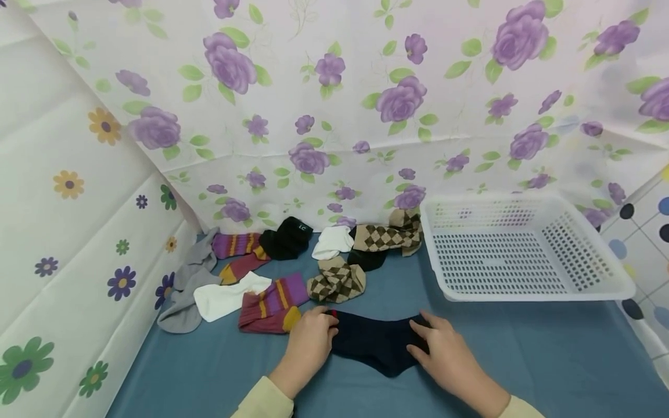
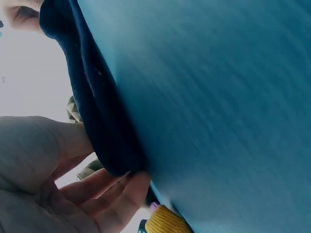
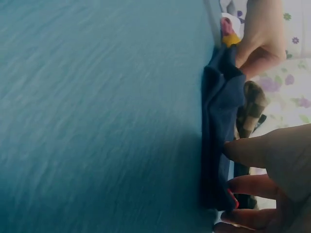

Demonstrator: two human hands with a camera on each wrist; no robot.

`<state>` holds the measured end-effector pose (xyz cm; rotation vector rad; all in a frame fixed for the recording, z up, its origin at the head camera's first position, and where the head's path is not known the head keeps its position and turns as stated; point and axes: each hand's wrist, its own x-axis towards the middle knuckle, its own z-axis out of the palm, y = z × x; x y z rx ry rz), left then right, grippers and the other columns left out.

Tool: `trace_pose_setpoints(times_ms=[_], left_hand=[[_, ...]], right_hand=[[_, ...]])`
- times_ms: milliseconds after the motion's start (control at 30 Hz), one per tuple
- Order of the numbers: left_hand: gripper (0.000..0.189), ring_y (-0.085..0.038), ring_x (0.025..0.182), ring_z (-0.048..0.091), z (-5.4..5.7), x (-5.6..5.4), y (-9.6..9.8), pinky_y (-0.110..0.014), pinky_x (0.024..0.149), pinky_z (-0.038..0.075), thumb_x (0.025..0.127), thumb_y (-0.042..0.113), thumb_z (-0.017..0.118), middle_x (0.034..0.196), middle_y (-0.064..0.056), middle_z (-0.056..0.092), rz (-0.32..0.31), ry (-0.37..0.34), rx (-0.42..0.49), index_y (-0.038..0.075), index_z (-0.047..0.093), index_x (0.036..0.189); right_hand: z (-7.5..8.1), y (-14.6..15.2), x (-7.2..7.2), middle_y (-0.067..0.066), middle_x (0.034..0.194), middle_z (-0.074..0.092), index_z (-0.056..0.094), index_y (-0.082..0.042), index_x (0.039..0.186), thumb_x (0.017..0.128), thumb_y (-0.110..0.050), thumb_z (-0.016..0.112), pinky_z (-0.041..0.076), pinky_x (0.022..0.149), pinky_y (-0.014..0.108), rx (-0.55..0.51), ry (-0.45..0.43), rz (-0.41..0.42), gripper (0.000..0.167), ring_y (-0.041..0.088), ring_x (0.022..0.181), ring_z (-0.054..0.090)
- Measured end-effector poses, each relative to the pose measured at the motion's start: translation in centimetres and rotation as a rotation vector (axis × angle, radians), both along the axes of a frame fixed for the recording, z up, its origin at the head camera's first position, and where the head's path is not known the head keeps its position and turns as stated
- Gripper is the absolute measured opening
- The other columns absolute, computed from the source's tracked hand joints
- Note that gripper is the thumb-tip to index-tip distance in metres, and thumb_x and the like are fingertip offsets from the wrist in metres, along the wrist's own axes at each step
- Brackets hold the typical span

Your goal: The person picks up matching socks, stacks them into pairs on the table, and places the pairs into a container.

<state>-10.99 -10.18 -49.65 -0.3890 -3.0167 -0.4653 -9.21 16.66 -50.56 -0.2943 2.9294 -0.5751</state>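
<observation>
A dark navy sock (image 1: 373, 339) with a bit of red at its edge lies stretched sideways on the blue cloth, between both hands. Layered folds show along the sock in the left wrist view. At its left end my left hand (image 1: 309, 337) holds the edge, thumb on one side and fingers at the tip. My right hand (image 1: 446, 354) has thumb and fingers at the opposite end, gripping it lightly. In the right wrist view, red shows on the sock (image 3: 214, 160) beside the right fingers. Just behind the left hand lies a maroon, purple and yellow striped sock (image 1: 274, 305).
Behind the hands lie a crumpled brown argyle sock (image 1: 337, 281), another argyle sock (image 1: 387, 238), white socks (image 1: 230, 296), a grey sock (image 1: 180, 307) and a black sock (image 1: 287, 238). A white perforated plastic basket (image 1: 528, 296) stands at the right. Flowered sheets (image 1: 334, 116) hang around the table.
</observation>
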Motion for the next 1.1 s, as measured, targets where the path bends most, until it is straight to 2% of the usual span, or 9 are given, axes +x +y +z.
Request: trace_pose_setpoints(times_ms=[100, 233, 500, 600, 700, 800, 933, 1000, 1100], left_hand=[[0.012, -0.026, 0.1, 0.062, -0.2, -0.1, -0.3, -0.037, 0.078, 0.054, 0.081, 0.017, 0.073, 0.106, -0.006, 0.068, 0.007, -0.035, 0.046, 0.014, 0.075, 0.092], [0.015, -0.024, 0.098, 0.061, -0.1, -0.2, -0.7, -0.037, 0.081, 0.052, 0.079, 0.015, 0.074, 0.099, -0.003, 0.068, 0.012, -0.079, 0.087, 0.015, 0.075, 0.095], [0.02, -0.024, 0.1, 0.058, 0.4, -0.4, -0.7, -0.039, 0.085, 0.05, 0.078, 0.015, 0.076, 0.104, -0.005, 0.064, 0.017, -0.163, 0.124, 0.015, 0.074, 0.098], [0.021, -0.022, 0.097, 0.058, 0.4, -0.3, -0.7, -0.038, 0.083, 0.05, 0.077, 0.015, 0.076, 0.102, -0.004, 0.064, 0.008, -0.155, 0.121, 0.015, 0.074, 0.098], [0.021, -0.02, 0.094, 0.058, 0.4, -0.2, -0.8, -0.037, 0.08, 0.05, 0.077, 0.015, 0.077, 0.1, -0.003, 0.063, -0.003, -0.141, 0.127, 0.015, 0.073, 0.098], [0.022, -0.018, 0.092, 0.057, 0.2, -0.2, -0.9, -0.036, 0.079, 0.05, 0.077, 0.019, 0.077, 0.099, -0.003, 0.062, -0.011, -0.154, 0.136, 0.016, 0.073, 0.098], [0.026, -0.017, 0.091, 0.055, 0.1, -0.3, -0.8, -0.037, 0.08, 0.05, 0.076, 0.024, 0.078, 0.1, -0.004, 0.058, -0.013, -0.223, 0.166, 0.015, 0.072, 0.1], [0.027, -0.017, 0.092, 0.054, 0.1, -0.3, -0.8, -0.038, 0.081, 0.05, 0.076, 0.025, 0.078, 0.101, -0.005, 0.056, -0.009, -0.262, 0.188, 0.015, 0.071, 0.1], [0.027, -0.018, 0.095, 0.053, 0.1, -0.4, -0.9, -0.039, 0.083, 0.05, 0.076, 0.024, 0.078, 0.102, -0.005, 0.056, -0.002, -0.304, 0.22, 0.016, 0.071, 0.1]], right_hand=[[-0.1, 0.1, -0.1, 0.015, 0.14, 0.047, 0.061, -0.018, 0.125, 0.08, -0.035, 0.073, 0.047, 0.09, 0.052, 0.02, -0.043, 0.001, 0.05, 0.036, 0.124, 0.048], [0.0, -0.1, -0.2, 0.017, 0.135, 0.051, 0.062, -0.018, 0.124, 0.079, -0.031, 0.074, 0.046, 0.09, 0.052, 0.032, -0.046, 0.015, 0.049, 0.036, 0.12, 0.05], [0.1, -0.7, -0.4, 0.018, 0.133, 0.051, 0.064, -0.021, 0.12, 0.077, -0.025, 0.076, 0.047, 0.087, 0.053, 0.018, -0.041, 0.0, 0.045, 0.037, 0.117, 0.051], [0.4, -0.9, -0.2, 0.017, 0.137, 0.046, 0.063, -0.022, 0.121, 0.076, -0.028, 0.077, 0.047, 0.081, 0.055, 0.054, 0.009, -0.004, 0.047, 0.039, 0.118, 0.049], [0.7, -1.2, 0.1, 0.015, 0.142, 0.042, 0.063, -0.023, 0.121, 0.076, -0.035, 0.076, 0.048, 0.078, 0.056, 0.068, 0.102, 0.018, 0.048, 0.039, 0.121, 0.047], [0.7, -1.4, 0.3, 0.013, 0.144, 0.04, 0.064, -0.024, 0.12, 0.077, -0.041, 0.075, 0.047, 0.084, 0.054, 0.035, 0.132, 0.048, 0.047, 0.036, 0.124, 0.046], [0.4, -1.6, 0.5, 0.015, 0.148, 0.033, 0.063, -0.027, 0.122, 0.076, -0.046, 0.074, 0.045, 0.091, 0.055, 0.023, 0.01, 0.037, 0.052, 0.038, 0.13, 0.039], [0.3, -1.6, 0.5, 0.019, 0.149, 0.03, 0.061, -0.028, 0.124, 0.074, -0.047, 0.075, 0.044, 0.09, 0.057, 0.024, -0.06, 0.012, 0.056, 0.042, 0.129, 0.037], [0.2, -1.6, 0.3, 0.025, 0.147, 0.03, 0.06, -0.028, 0.126, 0.071, -0.046, 0.077, 0.044, 0.088, 0.059, 0.019, -0.115, -0.021, 0.061, 0.047, 0.126, 0.038]])
